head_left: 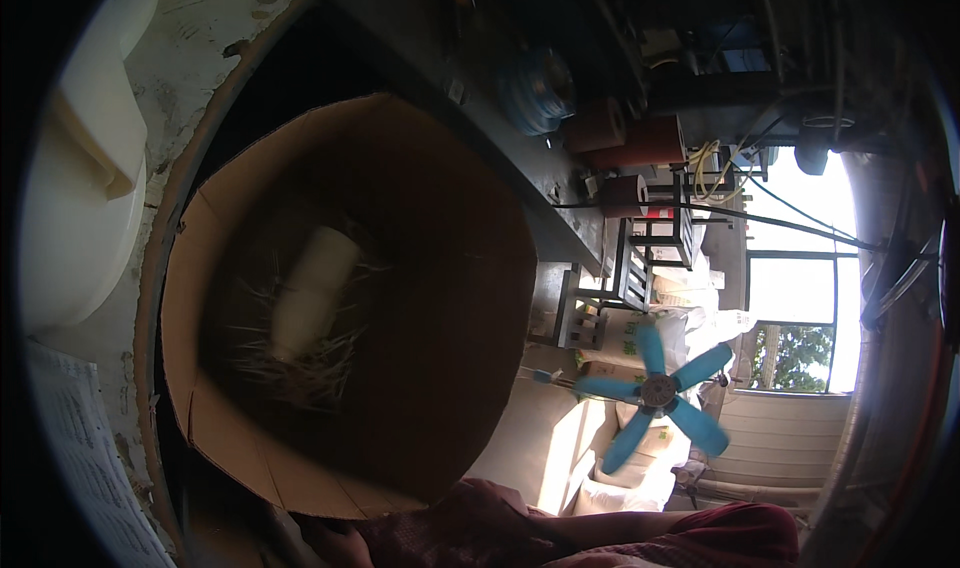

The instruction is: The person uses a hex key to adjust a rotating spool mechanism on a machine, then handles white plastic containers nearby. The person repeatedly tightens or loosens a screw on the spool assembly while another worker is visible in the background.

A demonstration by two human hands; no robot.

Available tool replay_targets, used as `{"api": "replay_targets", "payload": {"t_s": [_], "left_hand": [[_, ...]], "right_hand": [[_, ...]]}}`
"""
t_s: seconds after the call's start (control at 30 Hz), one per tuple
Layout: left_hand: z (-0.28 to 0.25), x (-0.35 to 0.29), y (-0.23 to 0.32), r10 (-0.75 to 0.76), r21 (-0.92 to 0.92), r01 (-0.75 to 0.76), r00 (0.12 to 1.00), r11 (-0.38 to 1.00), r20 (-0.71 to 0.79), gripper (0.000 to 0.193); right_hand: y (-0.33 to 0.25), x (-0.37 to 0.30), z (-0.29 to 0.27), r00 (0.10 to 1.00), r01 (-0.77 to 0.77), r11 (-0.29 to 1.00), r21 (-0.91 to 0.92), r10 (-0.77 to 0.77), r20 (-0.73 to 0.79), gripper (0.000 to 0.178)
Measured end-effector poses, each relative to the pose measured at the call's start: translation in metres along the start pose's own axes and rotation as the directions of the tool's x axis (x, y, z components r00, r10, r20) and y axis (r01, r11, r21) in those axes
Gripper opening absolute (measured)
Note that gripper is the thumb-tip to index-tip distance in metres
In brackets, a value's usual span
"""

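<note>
A large cardboard box [225, 423] stands open in front of me, its inside mostly in deep shadow. Down in it lies a cream-coloured cylinder [313, 293], tilted and slightly blurred. Thin pale strips [310, 373] are scattered around its lower end. Neither my left hand nor my right hand can be made out. Along the lower edge, maroon cloth [470, 518] touches the box's near rim, and a dim brownish shape beside it is too dark to name.
A worn pale tabletop [190, 78] runs along the left, with white plastic containers [90, 228] and a printed sheet [75, 448] on it. At right are a blue-bladed fan [657, 391], stacked white sacks [625, 333], dark stools [628, 268], reddish rolls [640, 140] and a bright window.
</note>
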State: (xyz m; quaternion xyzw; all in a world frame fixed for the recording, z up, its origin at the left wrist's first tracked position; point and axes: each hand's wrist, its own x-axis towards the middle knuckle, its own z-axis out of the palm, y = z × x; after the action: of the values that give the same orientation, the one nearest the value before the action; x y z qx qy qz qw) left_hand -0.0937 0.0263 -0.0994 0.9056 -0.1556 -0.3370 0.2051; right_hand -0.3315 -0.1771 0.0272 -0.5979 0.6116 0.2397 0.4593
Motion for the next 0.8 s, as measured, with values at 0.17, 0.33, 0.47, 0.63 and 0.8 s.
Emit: {"api": "replay_targets", "payload": {"t_s": [0.17, 0.33, 0.47, 0.63, 0.8], "left_hand": [[-0.018, 0.027, 0.056, 0.056, -0.025, -0.055, 0.998, 0.998, 0.023, 0.052], [-0.016, 0.027, 0.04, 0.066, 0.074, -0.065, 0.998, 0.995, -0.012, 0.047], [-0.012, 0.027, 0.032, -0.088, -0.015, 0.091, 0.984, 0.996, 0.158, 0.059], [0.004, 0.029, -0.027, 0.017, 0.007, -0.021, 0.94, 1.0, 0.342, 0.089], [-0.013, 0.027, -0.038, 0.022, -0.021, -0.014, 0.884, 1.0, 0.468, 0.085]], "right_hand": [[0.004, -0.009, 0.0, 0.984, -0.119, 0.991, -0.066, 0.109, -0.137, 0.036], [-0.11, -0.031, -0.054, 0.992, -0.09, 0.987, -0.131, 0.101, 0.075, 0.042], [-0.111, -0.051, -0.068, 0.995, -0.007, 0.972, -0.236, 0.03, 0.092, 0.056], [-0.05, -0.04, -0.032, 0.984, -0.169, 0.953, -0.253, 0.176, 0.006, 0.064], [-0.062, -0.048, -0.05, 0.982, -0.179, 0.961, -0.211, 0.189, 0.025, 0.071]]}}
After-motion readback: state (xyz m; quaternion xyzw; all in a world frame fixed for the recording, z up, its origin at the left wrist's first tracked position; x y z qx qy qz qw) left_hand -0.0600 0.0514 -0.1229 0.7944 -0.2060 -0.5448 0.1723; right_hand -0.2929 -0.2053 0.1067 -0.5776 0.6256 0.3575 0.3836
